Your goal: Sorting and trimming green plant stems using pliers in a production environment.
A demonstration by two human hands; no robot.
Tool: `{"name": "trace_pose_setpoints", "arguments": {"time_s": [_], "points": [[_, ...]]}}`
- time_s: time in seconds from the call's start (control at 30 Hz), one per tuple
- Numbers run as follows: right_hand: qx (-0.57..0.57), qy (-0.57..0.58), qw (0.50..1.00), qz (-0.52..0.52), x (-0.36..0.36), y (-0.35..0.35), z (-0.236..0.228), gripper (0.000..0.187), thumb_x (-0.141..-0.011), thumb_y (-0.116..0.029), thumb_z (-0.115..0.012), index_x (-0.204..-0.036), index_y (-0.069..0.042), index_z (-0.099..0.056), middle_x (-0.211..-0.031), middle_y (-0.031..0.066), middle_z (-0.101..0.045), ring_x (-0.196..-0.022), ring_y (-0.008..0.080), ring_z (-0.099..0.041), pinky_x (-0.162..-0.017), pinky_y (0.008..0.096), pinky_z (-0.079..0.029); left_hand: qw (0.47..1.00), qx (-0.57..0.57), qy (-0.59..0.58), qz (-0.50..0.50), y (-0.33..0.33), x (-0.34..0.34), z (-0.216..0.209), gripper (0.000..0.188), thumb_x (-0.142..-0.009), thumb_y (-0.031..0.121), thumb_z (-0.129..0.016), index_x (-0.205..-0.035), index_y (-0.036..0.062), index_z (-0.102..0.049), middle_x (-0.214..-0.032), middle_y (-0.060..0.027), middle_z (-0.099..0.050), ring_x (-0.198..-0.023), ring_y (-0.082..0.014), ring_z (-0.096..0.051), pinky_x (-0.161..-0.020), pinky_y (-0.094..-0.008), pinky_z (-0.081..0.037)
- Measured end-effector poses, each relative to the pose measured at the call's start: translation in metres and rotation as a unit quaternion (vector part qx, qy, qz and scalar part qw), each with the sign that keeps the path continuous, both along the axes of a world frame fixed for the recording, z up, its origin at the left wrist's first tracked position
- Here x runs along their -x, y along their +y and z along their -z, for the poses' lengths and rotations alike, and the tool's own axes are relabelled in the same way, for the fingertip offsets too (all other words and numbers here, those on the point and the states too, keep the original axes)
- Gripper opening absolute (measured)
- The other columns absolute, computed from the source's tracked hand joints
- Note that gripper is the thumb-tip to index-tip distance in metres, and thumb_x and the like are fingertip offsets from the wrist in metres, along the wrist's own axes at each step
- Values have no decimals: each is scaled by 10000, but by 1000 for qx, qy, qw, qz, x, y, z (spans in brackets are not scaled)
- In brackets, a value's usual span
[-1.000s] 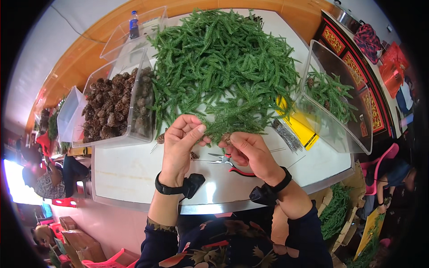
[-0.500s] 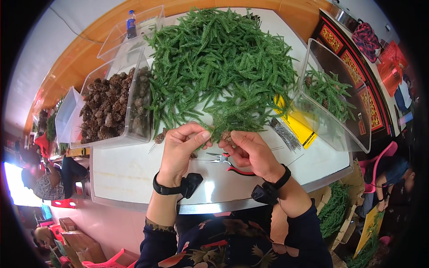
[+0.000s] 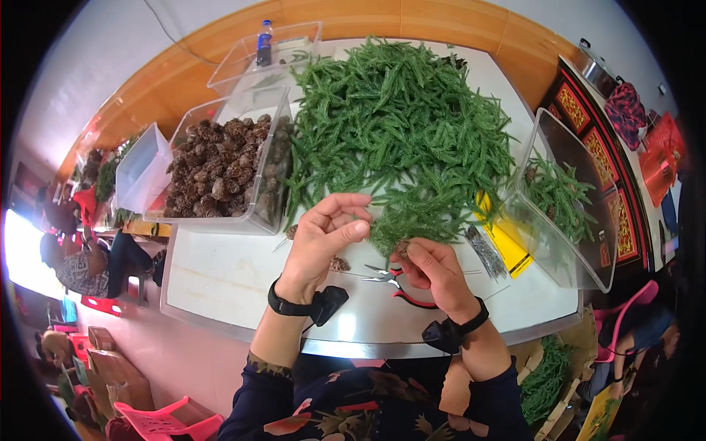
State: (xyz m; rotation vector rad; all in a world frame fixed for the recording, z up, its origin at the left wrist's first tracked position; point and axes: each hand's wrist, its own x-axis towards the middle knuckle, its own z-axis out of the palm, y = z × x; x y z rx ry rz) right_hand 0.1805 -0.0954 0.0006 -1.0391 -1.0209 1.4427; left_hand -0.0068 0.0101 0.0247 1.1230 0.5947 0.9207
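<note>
My right hand [image 3: 441,275] pinches a small brown pine cone [image 3: 402,248] between thumb and fingers. Right behind that cone spreads a green artificial pine sprig [image 3: 412,217]; whether the two are joined I cannot tell. To the left, my left hand [image 3: 331,231] is raised with thumb and fingers apart, seemingly holding nothing. Pliers with red and black handles [image 3: 401,285] lie on the white table [image 3: 220,275], between and below the hands. A loose cone [image 3: 340,264] lies beside my left hand, and another wired cone [image 3: 291,231] is partly behind it.
A large heap of green sprigs [image 3: 404,110] covers the table's far middle. Left stands a clear bin of pine cones [image 3: 254,220]; right, a tilted clear bin [image 3: 588,272] holds sprigs with cones. Thin wires [image 3: 485,253] lie on a yellow packet [image 3: 515,253]. People sit at both sides.
My left hand has parted from the right one, and its pinched fingers have spread. The right hand keeps the cone. The whole view has shifted, with the table now further right and lower.
</note>
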Motion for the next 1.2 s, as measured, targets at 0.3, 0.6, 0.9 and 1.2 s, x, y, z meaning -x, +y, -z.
{"name": "trace_pose_setpoints", "arguments": {"time_s": [0.3,0.6,0.9,1.2], "points": [[-9,100,992,81,-16,1,5,371,-995,-333,-468,-926,1,-612,-670,-11,-480,-491,68,-337,-465,230,-251,975,-128,175,-37,111,-16,-64,601,-779,-5,-734,-1338,-7,-510,-869,-41,-644,-720,-105,-604,-647,-214,-499],[-66,174,981,49,-12,3,2,332,-990,-291,-457,-967,10,-596,-751,20,-530,-538,73,-386,-505,228,-307,990,-44,125,-50,193,-1,-62,265,-917,32,-597,-1172,1,-533,-887,-103,-645,-705,-131,-610,-623,-233,-516],[-350,-55,925,138,-6,-1,1,292,-995,-227,-481,-1071,33,-590,-1132,135,-590,-587,80,-436,-589,227,-390,995,98,-4,-19,13,-11,-64,121,-916,40,-601,-1035,19,-603,-972,-52,-649,-812,-107,-630,-706,-203,-534],[-300,-126,941,86,16,-15,-32,236,-995,-173,-484,-1073,17,-599,-1278,182,-544,-668,83,-536,-654,241,-450,997,75,10,16,-27,6,-10,148,-848,-17,-658,-985,27,-621,-918,-1,-629,-761,-57,-573,-592,-172,-441]]}}
